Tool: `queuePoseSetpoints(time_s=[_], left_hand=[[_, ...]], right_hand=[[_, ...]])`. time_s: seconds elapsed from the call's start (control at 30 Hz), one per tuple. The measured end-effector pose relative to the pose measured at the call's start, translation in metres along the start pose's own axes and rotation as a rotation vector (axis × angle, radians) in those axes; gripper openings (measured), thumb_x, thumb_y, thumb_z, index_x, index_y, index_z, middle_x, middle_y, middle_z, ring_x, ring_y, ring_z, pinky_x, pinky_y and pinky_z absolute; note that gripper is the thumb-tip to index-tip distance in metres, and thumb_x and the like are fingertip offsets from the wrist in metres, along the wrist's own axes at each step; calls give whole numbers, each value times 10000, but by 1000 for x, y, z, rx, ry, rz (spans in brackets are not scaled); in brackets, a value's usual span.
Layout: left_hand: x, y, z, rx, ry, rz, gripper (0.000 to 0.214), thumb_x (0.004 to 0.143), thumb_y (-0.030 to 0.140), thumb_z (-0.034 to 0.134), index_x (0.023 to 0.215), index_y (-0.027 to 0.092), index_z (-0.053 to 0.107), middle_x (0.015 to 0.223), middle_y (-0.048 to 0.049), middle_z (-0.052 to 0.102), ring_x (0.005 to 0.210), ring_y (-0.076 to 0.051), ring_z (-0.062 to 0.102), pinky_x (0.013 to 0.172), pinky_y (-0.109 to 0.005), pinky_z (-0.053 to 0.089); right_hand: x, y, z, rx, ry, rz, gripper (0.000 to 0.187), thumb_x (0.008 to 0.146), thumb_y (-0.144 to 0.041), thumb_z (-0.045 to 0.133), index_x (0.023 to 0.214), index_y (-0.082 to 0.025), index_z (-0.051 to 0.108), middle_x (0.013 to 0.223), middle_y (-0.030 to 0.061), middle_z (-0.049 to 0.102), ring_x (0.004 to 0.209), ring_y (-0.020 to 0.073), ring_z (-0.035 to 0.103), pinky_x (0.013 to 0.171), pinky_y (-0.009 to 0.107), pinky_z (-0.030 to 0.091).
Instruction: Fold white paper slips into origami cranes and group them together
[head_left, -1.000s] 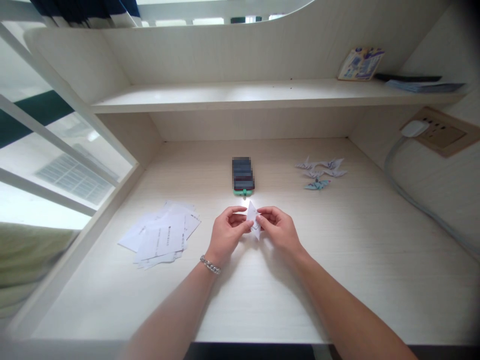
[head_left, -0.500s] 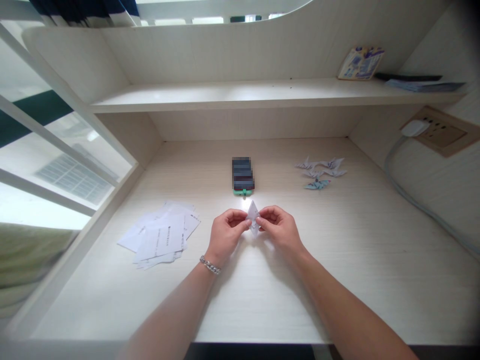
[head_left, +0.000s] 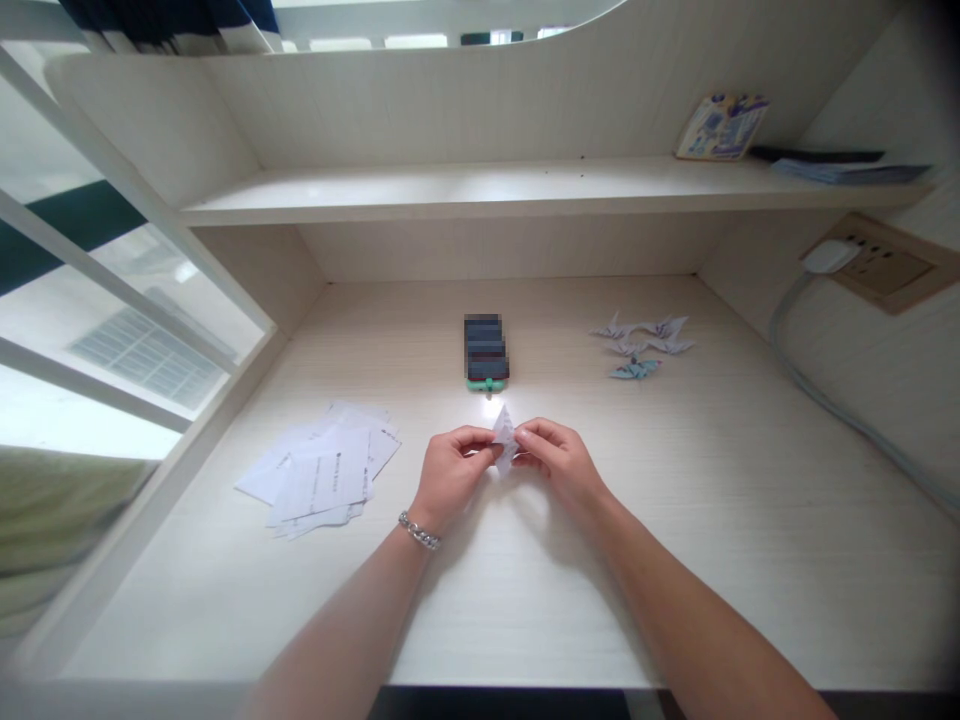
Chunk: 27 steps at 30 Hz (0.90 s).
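A small folded piece of white paper [head_left: 504,428], diamond-like in outline, is held up between both hands over the desk. My left hand [head_left: 454,466] pinches its left edge between thumb and fingers; a silver chain bracelet [head_left: 418,531] circles that wrist. My right hand [head_left: 559,458] grips the right edge, thumb on the near side and fingers curled behind. Just beyond the paper lies a dark phone [head_left: 486,348], its screen blurred out, with a green piece at its near end and a bright spot of light beside it. Several folded paper cranes [head_left: 651,345] sit farther back on the right.
Loose sheets of white paper [head_left: 322,475] overlap on the desk's left side. A shelf [head_left: 450,190] runs across the back, bearing a colourful packet [head_left: 721,127] and flat booklets [head_left: 847,172]. From a wall socket [head_left: 892,262] a grey cable [head_left: 832,415] hangs along the right side.
The folded paper has turned slightly in my hands and shifted a little left. My right thumb has moved up along its edge, and both hands stay close together.
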<state>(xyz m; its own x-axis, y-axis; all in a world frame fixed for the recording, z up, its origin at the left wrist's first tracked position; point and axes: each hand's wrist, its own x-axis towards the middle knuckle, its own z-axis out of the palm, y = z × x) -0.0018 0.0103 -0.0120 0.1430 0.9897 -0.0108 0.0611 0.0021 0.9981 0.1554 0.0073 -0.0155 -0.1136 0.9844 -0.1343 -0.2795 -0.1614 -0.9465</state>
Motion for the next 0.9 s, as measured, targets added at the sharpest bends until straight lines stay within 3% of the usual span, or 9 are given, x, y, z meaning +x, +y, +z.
queuePoseSetpoints(time_s=[0.1, 0.3, 0.4, 0.5, 0.6, 0.77, 0.9], left_hand=[[-1, 2, 0, 57, -6, 52, 111, 697, 187, 655, 785, 161, 718, 889, -78, 689, 820, -184, 637, 747, -288, 512], [-2, 6, -2, 89, -15, 43, 214, 690, 51, 543, 770, 162, 708, 839, -58, 687, 798, -165, 631, 728, -267, 499], [0, 5, -1, -17, 23, -10, 171, 687, 101, 602, 838, 145, 670, 823, -58, 676, 755, -162, 626, 679, -264, 505], [1, 2, -1, -31, 19, -32, 289, 686, 219, 680, 963, 140, 651, 882, -80, 682, 792, -179, 630, 707, -282, 504], [3, -1, -1, -10, -14, -53, 253, 723, 294, 662, 907, 122, 677, 894, -107, 691, 797, -188, 634, 721, -290, 497], [6, -5, -2, -32, 115, -15, 242, 729, 312, 659, 881, 124, 664, 890, -103, 693, 805, -184, 637, 741, -297, 498], [5, -5, 1, -77, 149, 5, 234, 728, 307, 664, 878, 128, 643, 885, -96, 695, 812, -180, 644, 755, -301, 508]], right_hand=[[1, -2, 1, 13, 29, 80, 296, 687, -441, 679, 636, -150, 661, 649, 46, 633, 635, 166, 584, 616, 301, 480], [1, 3, -4, -160, 11, 45, 203, 596, -293, 751, 725, -149, 692, 692, 40, 666, 638, 157, 589, 623, 285, 450], [2, 6, -5, -202, -28, 22, 192, 580, -229, 746, 735, -151, 665, 721, 38, 667, 671, 168, 607, 644, 292, 459], [2, 6, -3, -262, -65, -22, 153, 598, -213, 716, 706, -156, 623, 705, 30, 648, 687, 175, 613, 658, 300, 471], [1, 5, 1, -295, -27, -46, 189, 604, -234, 715, 730, -167, 592, 742, 30, 642, 696, 174, 614, 661, 302, 480], [-3, 3, 7, -424, 132, -63, 233, 650, -362, 699, 690, -176, 565, 643, 8, 592, 584, 144, 548, 540, 264, 426], [-6, 1, 10, -471, 25, 33, 305, 710, -454, 630, 639, -159, 591, 566, 7, 552, 509, 124, 476, 477, 253, 356]])
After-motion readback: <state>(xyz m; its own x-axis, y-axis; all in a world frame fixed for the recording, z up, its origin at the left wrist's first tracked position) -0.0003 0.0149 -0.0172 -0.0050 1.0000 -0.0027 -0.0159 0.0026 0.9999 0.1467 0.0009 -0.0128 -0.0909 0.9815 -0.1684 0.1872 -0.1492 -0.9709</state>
